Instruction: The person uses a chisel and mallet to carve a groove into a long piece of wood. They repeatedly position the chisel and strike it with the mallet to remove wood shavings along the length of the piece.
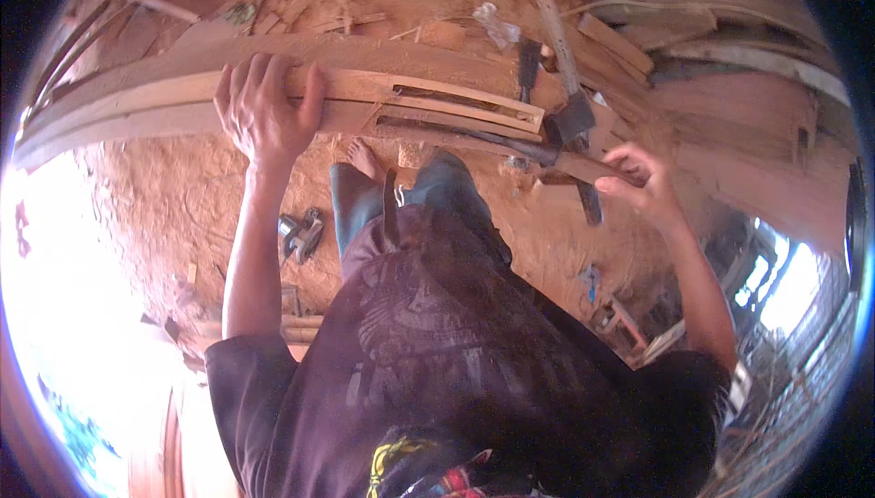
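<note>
A long pale wooden piece (365,86) with a slot cut near its right end runs across in front of me, beside a second slotted wooden piece (346,115) nearer my body. Draped over these pieces at the left, my left hand (264,115) has its fingers bent over the far side and its thumb apart. My right hand (641,179) is curled round the end of the wooden handle of a long chisel (583,166). The chisel's dark blade points left along the nearer slot; its tip is hard to make out.
What looks like a hammer (574,119) with a dark head lies just beyond the chisel. A power tool (301,235) sits on the dusty ground (182,211) at the left. Boards (747,111) are stacked at the right, and offcuts lie at the far side.
</note>
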### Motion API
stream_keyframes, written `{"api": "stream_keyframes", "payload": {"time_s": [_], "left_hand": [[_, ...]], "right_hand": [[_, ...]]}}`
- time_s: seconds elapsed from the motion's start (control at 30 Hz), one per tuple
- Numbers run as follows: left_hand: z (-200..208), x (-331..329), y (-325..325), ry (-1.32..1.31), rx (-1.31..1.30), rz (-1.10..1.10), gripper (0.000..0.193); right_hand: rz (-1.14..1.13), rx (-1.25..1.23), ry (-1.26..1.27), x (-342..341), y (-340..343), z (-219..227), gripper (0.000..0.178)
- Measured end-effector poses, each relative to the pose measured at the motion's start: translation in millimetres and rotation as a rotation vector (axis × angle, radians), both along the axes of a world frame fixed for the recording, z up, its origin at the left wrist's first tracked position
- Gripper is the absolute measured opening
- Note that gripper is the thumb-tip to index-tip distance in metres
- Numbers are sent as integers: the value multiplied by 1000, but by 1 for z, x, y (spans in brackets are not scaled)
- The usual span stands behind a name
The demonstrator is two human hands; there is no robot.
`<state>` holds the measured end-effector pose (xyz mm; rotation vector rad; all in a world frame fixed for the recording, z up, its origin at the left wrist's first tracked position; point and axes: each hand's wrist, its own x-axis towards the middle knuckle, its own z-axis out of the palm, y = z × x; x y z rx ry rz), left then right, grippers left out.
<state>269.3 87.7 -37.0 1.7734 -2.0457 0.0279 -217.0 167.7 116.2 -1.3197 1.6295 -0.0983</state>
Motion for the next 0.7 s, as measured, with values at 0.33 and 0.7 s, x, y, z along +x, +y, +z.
{"api": "stream_keyframes", "payload": {"time_s": [0.33,0.7], "left_hand": [[8,8,0,-55,50,-4,40],[3,0,6,-19,7,34,38]], "right_hand": [[408,-116,141,20,-21,76,47],[441,-118,267,54,-22,108,40]]}}
